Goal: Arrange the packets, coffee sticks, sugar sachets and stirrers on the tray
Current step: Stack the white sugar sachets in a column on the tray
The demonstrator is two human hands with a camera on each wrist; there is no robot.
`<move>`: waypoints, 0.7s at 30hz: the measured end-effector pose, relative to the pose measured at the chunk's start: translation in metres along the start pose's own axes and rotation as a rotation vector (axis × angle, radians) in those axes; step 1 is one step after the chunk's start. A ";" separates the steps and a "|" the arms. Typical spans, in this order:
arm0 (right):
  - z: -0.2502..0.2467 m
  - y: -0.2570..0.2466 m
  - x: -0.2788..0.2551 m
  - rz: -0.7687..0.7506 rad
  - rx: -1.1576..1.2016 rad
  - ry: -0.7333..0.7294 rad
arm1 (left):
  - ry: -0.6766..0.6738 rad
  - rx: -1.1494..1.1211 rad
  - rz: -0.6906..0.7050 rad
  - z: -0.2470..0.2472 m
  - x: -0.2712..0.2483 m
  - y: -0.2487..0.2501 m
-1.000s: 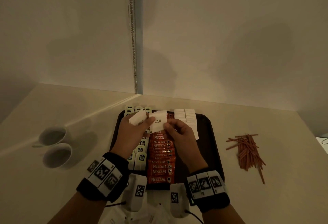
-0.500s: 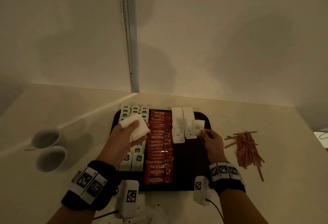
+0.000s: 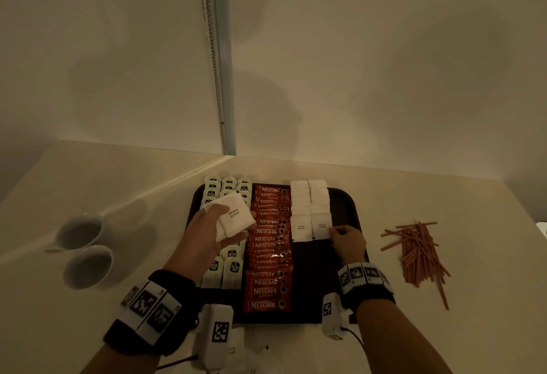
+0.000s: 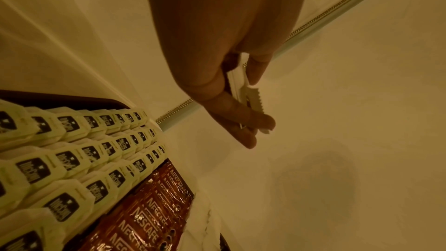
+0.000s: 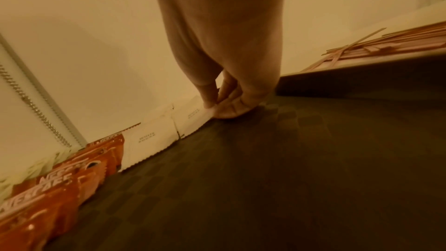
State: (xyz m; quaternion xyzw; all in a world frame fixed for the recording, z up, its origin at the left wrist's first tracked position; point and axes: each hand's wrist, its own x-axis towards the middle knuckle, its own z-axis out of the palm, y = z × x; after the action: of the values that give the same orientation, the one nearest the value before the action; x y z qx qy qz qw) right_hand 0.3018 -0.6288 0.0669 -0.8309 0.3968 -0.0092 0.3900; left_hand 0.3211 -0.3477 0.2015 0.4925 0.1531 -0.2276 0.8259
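Observation:
A dark tray (image 3: 346, 202) holds three rows of pale green packets (image 3: 233, 267), a column of red coffee sticks (image 3: 268, 255) and two columns of white sugar sachets (image 3: 309, 205). My left hand (image 3: 207, 234) hovers over the packets and grips a small stack of white sugar sachets (image 3: 235, 218) (image 4: 243, 85) between thumb and fingers. My right hand (image 3: 344, 239) pinches the right edge of the nearest sachet (image 3: 321, 227) (image 5: 193, 117) of the right column, which lies on the tray. The stirrers (image 3: 417, 251) lie in a loose pile on the counter right of the tray.
Two white cups (image 3: 83, 252) stand on the counter to the left. More white sachets (image 3: 236, 350) lie at the counter's front edge under my wrists. The tray's near right part (image 5: 265, 178) is bare. Walls close the corner behind.
My right hand took one sachet from the left hand's stack, carried it right and set it down at the near end of the right sugar column. The left hand stayed over the packets.

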 end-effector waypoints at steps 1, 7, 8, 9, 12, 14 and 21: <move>0.001 -0.002 0.000 0.002 -0.007 0.014 | -0.002 -0.006 -0.005 0.001 0.000 0.000; -0.004 -0.011 -0.009 -0.009 -0.033 0.061 | 0.019 0.068 0.039 0.004 -0.002 0.003; -0.007 -0.019 -0.014 -0.034 0.007 0.068 | 0.031 0.089 0.050 0.005 -0.002 0.003; -0.011 -0.030 -0.022 -0.081 0.071 0.050 | 0.044 0.119 0.063 0.005 -0.002 0.003; -0.025 -0.081 -0.067 -0.305 0.361 -0.237 | 0.052 0.237 0.115 0.009 -0.003 0.004; -0.030 -0.110 -0.100 -0.433 0.438 -0.488 | 0.028 0.302 0.161 0.014 -0.007 0.005; -0.031 -0.133 -0.136 -0.463 0.611 -0.488 | 0.015 0.321 0.183 0.013 -0.017 0.002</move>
State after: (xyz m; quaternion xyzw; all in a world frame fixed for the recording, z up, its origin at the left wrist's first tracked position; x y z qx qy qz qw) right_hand 0.2852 -0.5073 0.2162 -0.7222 0.0762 -0.0166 0.6873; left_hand 0.3079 -0.3541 0.2175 0.6316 0.0755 -0.1692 0.7528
